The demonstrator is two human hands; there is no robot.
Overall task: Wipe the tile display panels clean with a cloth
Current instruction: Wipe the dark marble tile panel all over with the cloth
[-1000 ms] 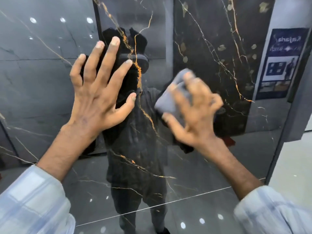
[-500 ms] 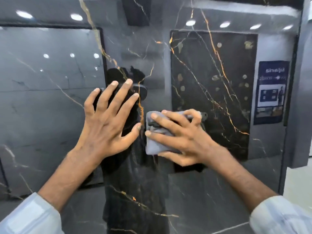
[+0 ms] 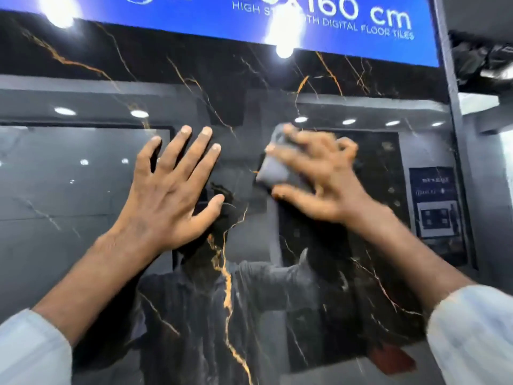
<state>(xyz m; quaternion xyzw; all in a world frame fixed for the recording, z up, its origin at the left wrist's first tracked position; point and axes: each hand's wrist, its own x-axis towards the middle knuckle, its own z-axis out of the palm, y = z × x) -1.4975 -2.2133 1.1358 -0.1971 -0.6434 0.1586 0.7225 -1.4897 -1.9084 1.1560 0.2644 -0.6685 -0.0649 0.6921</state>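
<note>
extending from pale sleeves [image 3: 30,348] at the lower corners, two bare forearms [image 3: 91,276] rise toward a glossy black tile panel [image 3: 69,218]. the left hand [image 3: 169,195] lies flat on the panel, fingers straight and spread, thumb out to the side, holding nothing. the right hand [image 3: 319,179], motion-blurred, curls its fingers and thumb round a folded grey cloth [image 3: 273,169] and holds it up at the panel, near the left hand's fingertips and at about the same height; the blur hides the contact itself. an orange vein [image 3: 226,287] runs down the panel below and between the two hands. the polished surface reflects a dark torso [image 3: 194,315], ceiling lights [image 3: 64,111] and, at the right, a poster [image 3: 435,207]. above the panel a blue sign [image 3: 194,15] reads in part "160 cm" and "digital floor tiles".
</note>
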